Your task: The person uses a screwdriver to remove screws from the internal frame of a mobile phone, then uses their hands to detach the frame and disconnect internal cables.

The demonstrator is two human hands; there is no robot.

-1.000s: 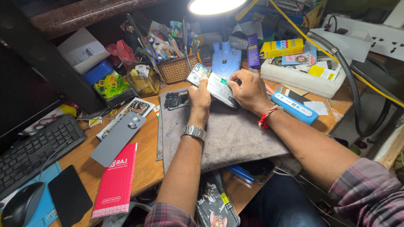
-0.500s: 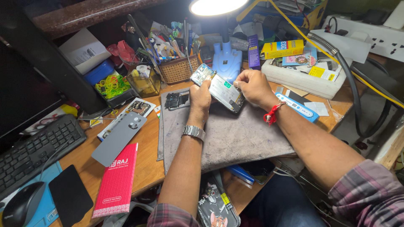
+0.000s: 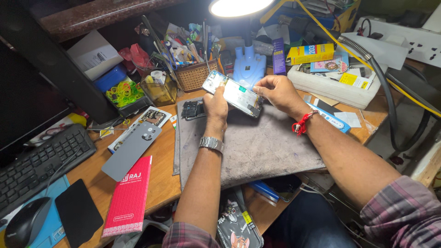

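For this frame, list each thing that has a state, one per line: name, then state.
Opened phone: back cover off, insides exposed, held above the grey mat.
Left hand: gripping the phone's lower edge.
Right hand: pinching the phone's right end.
Desk lamp: switched on.
Grey back cover: detached, lying flat on the desk.
Small dark part: removed, lying at the mat's corner.
Monitor: dark.
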